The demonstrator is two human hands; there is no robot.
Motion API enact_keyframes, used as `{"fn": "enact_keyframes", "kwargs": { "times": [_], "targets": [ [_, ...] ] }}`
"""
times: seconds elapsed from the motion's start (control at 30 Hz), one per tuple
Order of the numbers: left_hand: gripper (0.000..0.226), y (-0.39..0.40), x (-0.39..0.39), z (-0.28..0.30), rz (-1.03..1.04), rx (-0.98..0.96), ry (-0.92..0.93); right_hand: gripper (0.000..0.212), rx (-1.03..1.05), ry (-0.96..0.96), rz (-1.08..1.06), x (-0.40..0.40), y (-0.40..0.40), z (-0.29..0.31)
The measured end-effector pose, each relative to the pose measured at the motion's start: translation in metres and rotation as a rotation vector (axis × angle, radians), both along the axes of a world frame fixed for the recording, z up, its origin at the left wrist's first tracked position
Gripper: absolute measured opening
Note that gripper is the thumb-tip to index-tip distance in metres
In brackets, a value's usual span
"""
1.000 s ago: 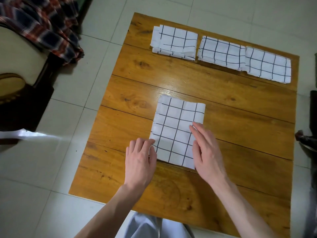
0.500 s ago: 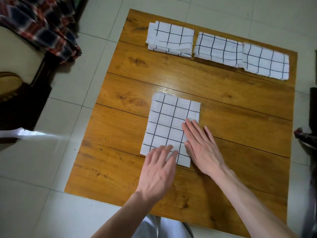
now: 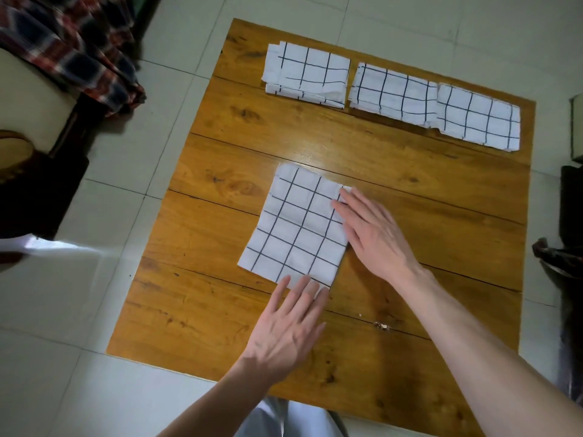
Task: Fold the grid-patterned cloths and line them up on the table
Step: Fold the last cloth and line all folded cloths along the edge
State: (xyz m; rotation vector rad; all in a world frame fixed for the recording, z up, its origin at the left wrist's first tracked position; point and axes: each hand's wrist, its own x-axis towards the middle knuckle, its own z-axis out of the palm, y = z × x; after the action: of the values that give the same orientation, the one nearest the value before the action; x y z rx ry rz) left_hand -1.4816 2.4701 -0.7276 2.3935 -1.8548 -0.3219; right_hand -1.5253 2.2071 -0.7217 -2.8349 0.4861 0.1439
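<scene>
Closest to the camera, two bare arms reach out over the wooden worktop (image 3: 202, 234). The left hand (image 3: 284, 329) lies flat with its fingers straight, and the fingertips rest on the near edge of a folded cloth (image 3: 296, 228). The right hand (image 3: 375, 234) is flat too — its fingers press down on the right side of that same cloth, up near the far right corner. Neither hand grips anything; both are spread out and apart from each other.

The cloth is white with dark grid lines. It sits in the middle of the worktop, a little tilted.

Farther back, along the far edge, three more folded grid cloths lie in a row. The left cloth (image 3: 309, 74) sits just apart from the middle cloth (image 3: 394, 93). The middle one touches the right cloth (image 3: 479, 121) — their edges meet or overlap a bit.

Off the worktop, on the left, a checked blanket (image 3: 72, 48) hangs over a chair, above the pale tiled floor (image 3: 94, 310).
</scene>
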Motion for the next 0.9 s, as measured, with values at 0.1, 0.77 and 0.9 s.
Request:
{"fn": "enact_keyframes", "kwargs": {
  "times": [0.1,0.77,0.9],
  "targets": [
    [0.056,0.007,0.016,0.002,0.016,0.011,-0.019,0.053,-0.023,0.030,-0.071,-0.011,0.004,0.000],
    [0.068,0.001,0.030,-0.004,0.130,-0.039,-0.037,0.055,-0.051,-0.062,-0.023,-0.064,0.116,-0.001],
    [0.068,-0.004,0.024,-0.011,0.190,-0.019,-0.007,0.057,-0.049,0.016,0.026,-0.058,0.121,-0.008]
  ]
}}
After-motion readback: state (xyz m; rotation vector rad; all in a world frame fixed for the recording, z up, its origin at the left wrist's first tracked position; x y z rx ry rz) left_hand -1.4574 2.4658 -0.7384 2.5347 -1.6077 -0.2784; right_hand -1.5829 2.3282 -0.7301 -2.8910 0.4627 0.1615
